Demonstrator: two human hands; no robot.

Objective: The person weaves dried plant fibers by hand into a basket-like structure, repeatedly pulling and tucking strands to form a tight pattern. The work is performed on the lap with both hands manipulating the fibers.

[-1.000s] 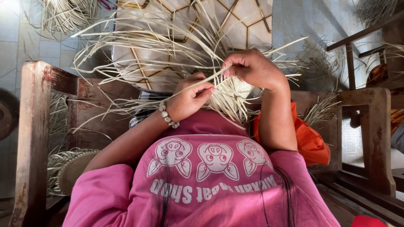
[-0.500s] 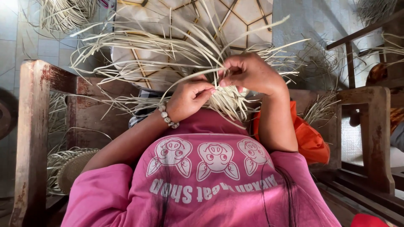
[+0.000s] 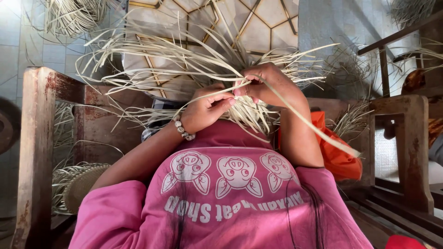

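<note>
Both hands pinch one pale straw strip [image 3: 295, 115]: left hand [image 3: 205, 110] grips its near end, right hand [image 3: 267, 85] just beyond.

A: How is the light?
B: Bright, soft daylight; palest in the upper left of the frame, shadows gentle.
A: Sharp?
B: Mostly; lines bow at the frame's edges.
</note>
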